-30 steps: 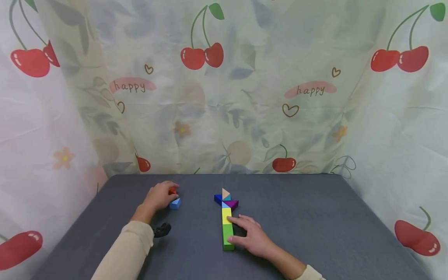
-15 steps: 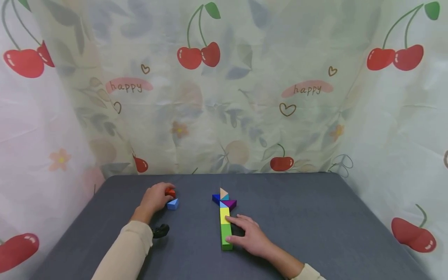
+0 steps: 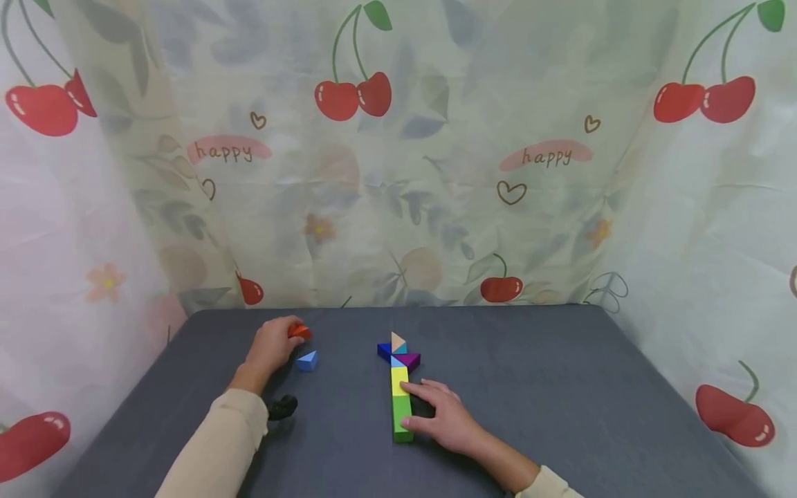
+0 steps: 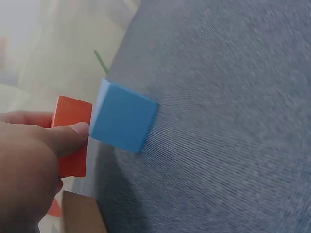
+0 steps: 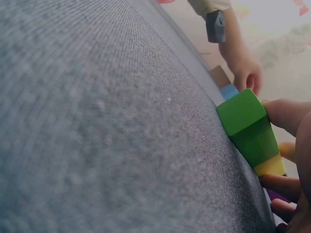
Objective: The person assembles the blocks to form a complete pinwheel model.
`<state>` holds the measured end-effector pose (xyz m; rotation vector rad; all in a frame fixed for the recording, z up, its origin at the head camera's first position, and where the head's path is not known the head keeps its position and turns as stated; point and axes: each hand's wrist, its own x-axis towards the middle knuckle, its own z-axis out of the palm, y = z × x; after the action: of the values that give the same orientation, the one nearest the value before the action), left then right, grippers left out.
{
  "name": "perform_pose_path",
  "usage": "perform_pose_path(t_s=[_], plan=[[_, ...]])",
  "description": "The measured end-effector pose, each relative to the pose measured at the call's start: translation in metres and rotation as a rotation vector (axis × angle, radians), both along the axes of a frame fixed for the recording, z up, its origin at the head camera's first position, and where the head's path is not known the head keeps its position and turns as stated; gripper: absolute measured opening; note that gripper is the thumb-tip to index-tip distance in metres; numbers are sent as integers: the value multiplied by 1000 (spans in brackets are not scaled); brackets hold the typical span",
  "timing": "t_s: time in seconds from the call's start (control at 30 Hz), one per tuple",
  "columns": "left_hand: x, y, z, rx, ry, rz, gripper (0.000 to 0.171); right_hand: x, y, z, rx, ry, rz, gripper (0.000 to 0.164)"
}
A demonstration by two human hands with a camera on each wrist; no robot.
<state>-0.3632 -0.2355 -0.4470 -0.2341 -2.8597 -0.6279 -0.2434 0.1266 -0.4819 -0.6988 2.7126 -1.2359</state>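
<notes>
My left hand [image 3: 272, 346] pinches a red-orange wedge block [image 4: 74, 111] between thumb and fingers at the back left of the table. Nearer me, apart from that hand, lies a light blue triangular block [image 3: 308, 361]. A brown block [image 4: 82, 213] is by the hand in the left wrist view; the hand hides it in the head view. My right hand [image 3: 451, 422] rests along a row of blocks, thumb on the green block [image 3: 402, 415], a fingertip on the yellow block [image 3: 400, 381]. Beyond the yellow one, a small blue triangle, a purple triangle [image 3: 407, 360] and a dark blue triangle [image 3: 384, 351] adjoin.
A pale wood-coloured triangle [image 3: 397, 342] and a teal piece [image 3: 401, 349] form the far end of the row. The dark grey table [image 3: 529, 387] reaches a cherry-print curtain [image 3: 436, 173] at the back and sides. A black device [image 3: 283, 408] sits at the left wrist.
My left hand has drawn the red-orange block slightly back and away from the light blue triangular block. The right hand stays on the row; the head view shifted slightly.
</notes>
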Motion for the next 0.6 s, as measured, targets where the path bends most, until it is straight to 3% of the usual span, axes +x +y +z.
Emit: perform_pose_path(t_s=[0.37, 0.6], plan=[[1, 9, 14, -13, 131, -44, 34, -1, 0, -1, -7, 5, 7, 61], [5, 25, 29, -17, 152, -63, 36, 1, 0, 2, -20, 9, 7, 60]])
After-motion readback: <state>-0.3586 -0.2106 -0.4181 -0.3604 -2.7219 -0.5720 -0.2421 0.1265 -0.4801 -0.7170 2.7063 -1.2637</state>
